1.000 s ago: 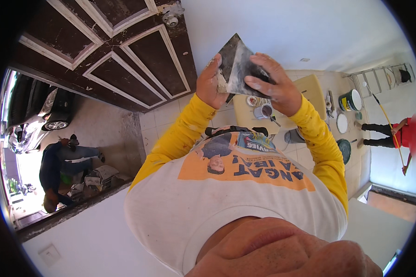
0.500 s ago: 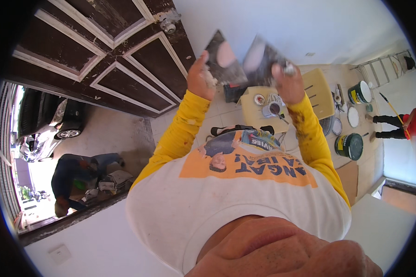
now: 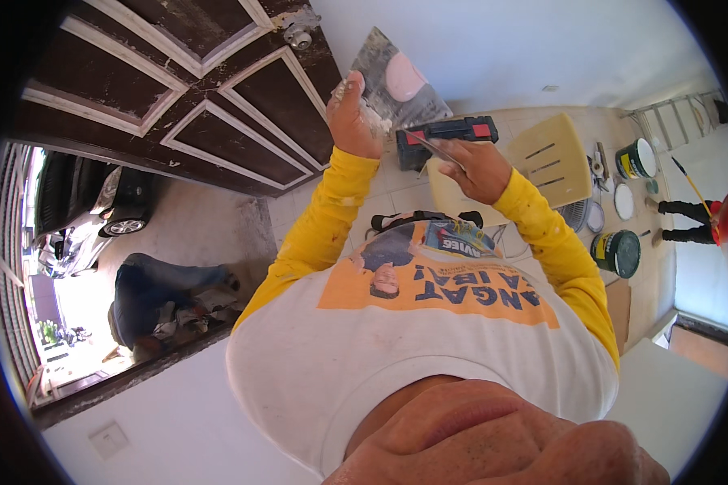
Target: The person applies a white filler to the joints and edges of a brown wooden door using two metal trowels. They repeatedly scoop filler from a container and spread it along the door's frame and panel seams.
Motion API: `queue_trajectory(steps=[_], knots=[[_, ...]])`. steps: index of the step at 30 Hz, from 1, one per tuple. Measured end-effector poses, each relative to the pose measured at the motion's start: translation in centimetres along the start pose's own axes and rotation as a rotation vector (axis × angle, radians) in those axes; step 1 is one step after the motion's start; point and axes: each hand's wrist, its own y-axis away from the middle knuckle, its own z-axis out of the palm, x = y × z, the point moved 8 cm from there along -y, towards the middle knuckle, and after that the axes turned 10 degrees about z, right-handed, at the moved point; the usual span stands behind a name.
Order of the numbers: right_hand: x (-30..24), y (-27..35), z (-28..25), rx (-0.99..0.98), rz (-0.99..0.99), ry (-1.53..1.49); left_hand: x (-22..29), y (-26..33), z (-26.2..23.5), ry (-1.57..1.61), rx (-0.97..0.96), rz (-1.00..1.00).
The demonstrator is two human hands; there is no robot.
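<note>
My left hand (image 3: 353,113) is raised and grips a grey, smeared metal plate (image 3: 380,61) that carries a pink lump of filler (image 3: 402,78). My right hand (image 3: 475,167) is lower and to the right, apart from the plate, and holds a thin metal scraper blade (image 3: 435,149) that points toward my left hand. Both arms are in yellow sleeves over a white printed shirt. White filler smears cover the fingers of my left hand.
A dark brown panelled door (image 3: 178,105) with a knob (image 3: 298,34) stands at the left. On the tiled floor lie a black and red tool case (image 3: 446,132), a yellow plastic chair (image 3: 543,158) and paint buckets (image 3: 617,252). One person crouches outside (image 3: 150,293); another in red (image 3: 724,218) stands at the right.
The two blades were pressed together in front of me. My hands have since drawn apart: the left lifted the plate with the pink lump, and the right dropped lower with the scraper.
</note>
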Motion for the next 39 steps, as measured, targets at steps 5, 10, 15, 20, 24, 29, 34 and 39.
queue_trajectory(steps=[5, 10, 15, 20, 24, 29, 34, 39], knots=[[4.5, -0.5, -1.1, 0.224, 0.424, -1.367, 1.8, 0.3, -0.4, -0.539, -0.236, 0.352], [3.9, -1.1, 4.2, -0.194, 0.636, -2.144, 1.4, 2.6, 1.7, -0.342, -0.440, 0.360], [4.7, -1.5, 1.4, -0.187, 0.490, -2.151, 5.7, 4.5, 7.6, -0.893, -1.134, 0.785], [2.3, -0.8, -6.1, 0.208, 0.194, -1.487, 0.7, 4.2, 1.2, -0.963, -1.082, 0.212], [-2.0, -0.6, -7.2, 0.260, -0.075, -0.600, -0.9, 3.7, 1.5, 0.400, -0.078, -0.577], [-4.6, -1.8, -3.9, 0.147, -0.456, 0.037, -2.3, 5.7, 3.3, 0.692, -0.145, -0.633], [4.6, -3.4, -2.4, 0.117, -0.076, 0.312, -1.8, 5.0, 1.6, 0.477, -0.025, -0.423], [0.1, -1.5, -3.2, 0.465, 0.003, -0.238, 1.2, 5.0, -0.1, -0.196, 0.004, 0.116]])
